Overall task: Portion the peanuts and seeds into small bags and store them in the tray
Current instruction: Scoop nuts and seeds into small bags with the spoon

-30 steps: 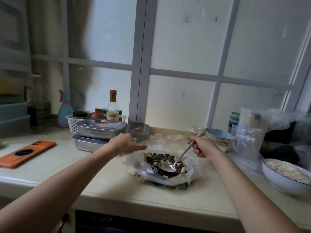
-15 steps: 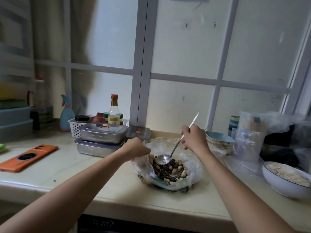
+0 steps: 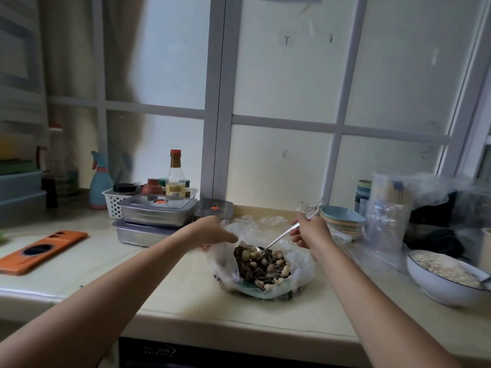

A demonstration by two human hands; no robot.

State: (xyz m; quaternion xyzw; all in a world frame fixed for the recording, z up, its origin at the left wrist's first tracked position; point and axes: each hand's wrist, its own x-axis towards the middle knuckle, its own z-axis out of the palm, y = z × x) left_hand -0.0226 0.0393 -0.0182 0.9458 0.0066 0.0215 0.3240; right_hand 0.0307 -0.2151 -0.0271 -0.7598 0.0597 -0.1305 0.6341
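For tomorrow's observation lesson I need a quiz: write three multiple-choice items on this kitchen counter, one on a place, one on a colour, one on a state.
1. Where does the flat orange case lie?
A) left of the stacked metal containers
B) inside the white bowl
C) on the window ledge

2. What colour is the cap of the tall bottle?
A) blue
B) red
C) black

3. How is the plastic bag of peanuts and seeds?
A) knotted shut
B) empty
C) open

Answers:
1 A, it lies on the counter left of them.
2 B, the cap shows red.
3 C, the left hand holds its edge and the right hand holds a spoon into it.
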